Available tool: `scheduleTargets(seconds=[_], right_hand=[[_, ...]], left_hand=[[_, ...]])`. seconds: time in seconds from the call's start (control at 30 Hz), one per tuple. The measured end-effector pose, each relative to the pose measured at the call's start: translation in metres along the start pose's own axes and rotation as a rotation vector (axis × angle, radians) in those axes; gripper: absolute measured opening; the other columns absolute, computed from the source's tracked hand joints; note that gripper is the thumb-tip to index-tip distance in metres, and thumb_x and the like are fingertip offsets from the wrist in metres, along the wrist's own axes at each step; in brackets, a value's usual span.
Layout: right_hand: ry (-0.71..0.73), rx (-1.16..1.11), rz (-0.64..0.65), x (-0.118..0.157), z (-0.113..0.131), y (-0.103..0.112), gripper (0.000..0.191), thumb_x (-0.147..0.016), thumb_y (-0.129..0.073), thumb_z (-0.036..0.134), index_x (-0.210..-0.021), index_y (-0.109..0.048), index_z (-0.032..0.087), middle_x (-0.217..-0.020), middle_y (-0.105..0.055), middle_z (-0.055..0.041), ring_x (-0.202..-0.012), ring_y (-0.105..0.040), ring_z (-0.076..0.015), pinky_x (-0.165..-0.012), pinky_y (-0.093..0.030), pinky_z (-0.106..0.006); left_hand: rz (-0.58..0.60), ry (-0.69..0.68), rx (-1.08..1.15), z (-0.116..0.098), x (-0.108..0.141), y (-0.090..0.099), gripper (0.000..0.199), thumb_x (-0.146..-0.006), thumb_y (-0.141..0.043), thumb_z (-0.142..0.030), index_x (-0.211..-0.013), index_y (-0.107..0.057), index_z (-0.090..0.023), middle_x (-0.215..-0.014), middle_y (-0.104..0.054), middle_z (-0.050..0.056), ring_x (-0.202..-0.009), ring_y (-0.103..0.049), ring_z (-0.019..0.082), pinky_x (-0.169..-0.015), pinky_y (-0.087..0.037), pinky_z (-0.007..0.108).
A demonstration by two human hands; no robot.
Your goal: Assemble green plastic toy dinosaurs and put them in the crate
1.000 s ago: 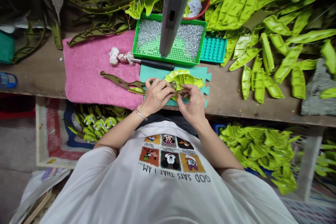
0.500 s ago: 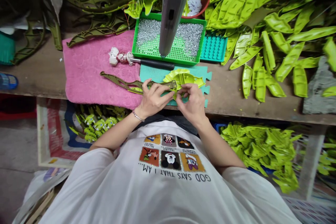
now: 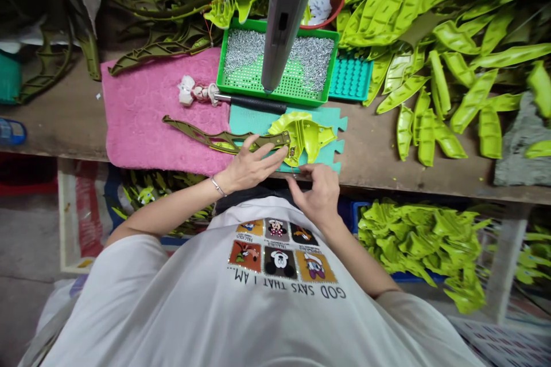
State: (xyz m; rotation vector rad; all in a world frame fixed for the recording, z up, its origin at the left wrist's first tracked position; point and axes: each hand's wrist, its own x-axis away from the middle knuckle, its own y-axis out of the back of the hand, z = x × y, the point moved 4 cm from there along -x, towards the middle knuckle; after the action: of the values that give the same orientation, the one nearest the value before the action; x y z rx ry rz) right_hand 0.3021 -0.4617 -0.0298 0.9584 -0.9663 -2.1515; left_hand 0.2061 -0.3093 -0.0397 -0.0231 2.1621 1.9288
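My left hand (image 3: 252, 167) lies with its fingers stretched out over an olive-green curved plastic strip (image 3: 196, 131) and the edge of a lime-green plastic shell (image 3: 307, 132). The strip's right end overlaps the shell, which lies hollow side up on a teal foam mat (image 3: 253, 119). Just below the shell, at the table edge, is my right hand (image 3: 318, 189), its fingers curled and thumb close to the forefinger. Something tiny shows at those fingertips, too small to name. A black-handled tool (image 3: 258, 104) lies behind the parts, its other end wrapped in white and red material.
A green tray (image 3: 279, 92) of small metal screws stands behind, with a grey upright tool (image 3: 286, 23) hanging over it. Lime-green pieces (image 3: 426, 132) lie to the right, olive frames (image 3: 163, 8) at back left. A pink cloth (image 3: 150, 114) covers the table at left.
My right hand has drawn back from the shell towards the table edge, uncovering the shell's lower part. My left fingers have straightened and lie flatter on the parts.
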Motion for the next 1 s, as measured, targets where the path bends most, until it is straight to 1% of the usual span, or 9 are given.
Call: scheduleTargets(seconds=[0.1,0.2,0.33,0.43,0.5,0.6,0.8,0.9,1.0], right_hand=[[0.031,-0.059,-0.046,0.007,0.001,0.002,0.007,-0.09,-0.064,0.02,-0.097,-0.061,0.019,-0.079,-0.069,-0.0021,-0.071,-0.063,-0.0171,-0.07,-0.046,-0.032],[0.042,-0.119,-0.04,0.004,0.001,0.003,0.008,-0.092,-0.06,0.016,-0.098,-0.064,0.02,-0.082,-0.07,-0.0031,-0.077,-0.065,-0.017,-0.074,-0.049,-0.031],[0.036,-0.033,0.011,0.004,0.001,-0.001,0.018,-0.089,-0.066,0.027,-0.105,-0.066,0.019,-0.092,-0.072,-0.007,-0.083,-0.065,-0.0199,-0.074,-0.046,-0.033],[0.04,0.056,-0.007,0.008,0.0,-0.004,0.014,-0.088,-0.066,0.023,-0.102,-0.067,0.02,-0.088,-0.073,-0.0056,-0.078,-0.063,-0.0199,-0.073,-0.043,-0.035],[0.044,-0.003,-0.032,0.01,-0.001,-0.005,0.011,-0.09,-0.061,0.016,-0.099,-0.066,0.02,-0.085,-0.072,-0.0047,-0.077,-0.063,-0.0191,-0.072,-0.046,-0.034],[0.051,-0.132,-0.013,0.009,-0.003,-0.006,0.016,-0.092,-0.056,0.013,-0.1,-0.066,0.022,-0.087,-0.07,-0.0048,-0.08,-0.065,-0.0176,-0.074,-0.053,-0.032],[0.008,-0.162,-0.022,0.003,-0.006,-0.006,0.02,-0.092,-0.056,0.013,-0.103,-0.069,0.023,-0.089,-0.066,-0.0057,-0.081,-0.066,-0.0172,-0.075,-0.056,-0.032],[-0.024,-0.169,-0.035,-0.003,-0.007,-0.002,0.018,-0.092,-0.056,0.014,-0.103,-0.067,0.023,-0.09,-0.069,-0.0062,-0.083,-0.067,-0.0185,-0.077,-0.056,-0.033],[-0.026,-0.197,-0.033,-0.008,-0.007,0.005,0.014,-0.091,-0.059,0.016,-0.103,-0.065,0.022,-0.089,-0.072,-0.0051,-0.078,-0.067,-0.0175,-0.073,-0.056,-0.032]], left_hand=[[0.122,-0.054,0.013,0.009,-0.003,0.004,0.039,-0.103,-0.039,-0.013,-0.135,-0.058,-0.026,-0.148,-0.057,-0.001,-0.13,-0.055,0.02,-0.119,-0.033,0.051],[0.196,-0.095,0.023,0.013,-0.005,0.008,0.041,-0.103,-0.038,-0.011,-0.136,-0.057,-0.024,-0.151,-0.054,0.0,-0.134,-0.052,0.022,-0.12,-0.032,0.053],[0.171,-0.131,-0.005,0.013,-0.004,0.012,0.041,-0.103,-0.035,-0.01,-0.138,-0.054,-0.021,-0.153,-0.052,0.001,-0.137,-0.049,0.024,-0.119,-0.033,0.056],[0.174,-0.119,0.019,0.013,-0.003,0.008,0.041,-0.102,-0.037,-0.011,-0.138,-0.054,-0.022,-0.152,-0.052,0.002,-0.137,-0.049,0.024,-0.12,-0.031,0.057],[0.167,-0.111,0.048,0.014,-0.002,0.005,0.04,-0.101,-0.041,-0.013,-0.137,-0.054,-0.025,-0.151,-0.054,0.001,-0.136,-0.05,0.023,-0.12,-0.03,0.056],[0.136,-0.113,0.072,0.014,-0.002,0.003,0.043,-0.099,-0.046,-0.016,-0.14,-0.051,-0.03,-0.15,-0.054,0.002,-0.135,-0.05,0.024,-0.117,-0.033,0.058],[0.153,-0.062,0.172,0.015,-0.001,0.002,0.049,-0.098,-0.042,-0.013,-0.141,-0.048,-0.035,-0.151,-0.053,0.001,-0.135,-0.048,0.025,-0.116,-0.031,0.063],[0.159,-0.022,0.217,0.013,-0.004,0.002,0.039,-0.101,-0.042,-0.023,-0.137,-0.052,-0.035,-0.149,-0.055,0.001,-0.133,-0.048,0.026,-0.116,-0.03,0.064],[0.166,0.009,0.226,0.009,-0.006,0.003,0.034,-0.101,-0.05,-0.037,-0.135,-0.054,-0.034,-0.149,-0.055,0.001,-0.136,-0.046,0.03,-0.116,-0.029,0.065]])
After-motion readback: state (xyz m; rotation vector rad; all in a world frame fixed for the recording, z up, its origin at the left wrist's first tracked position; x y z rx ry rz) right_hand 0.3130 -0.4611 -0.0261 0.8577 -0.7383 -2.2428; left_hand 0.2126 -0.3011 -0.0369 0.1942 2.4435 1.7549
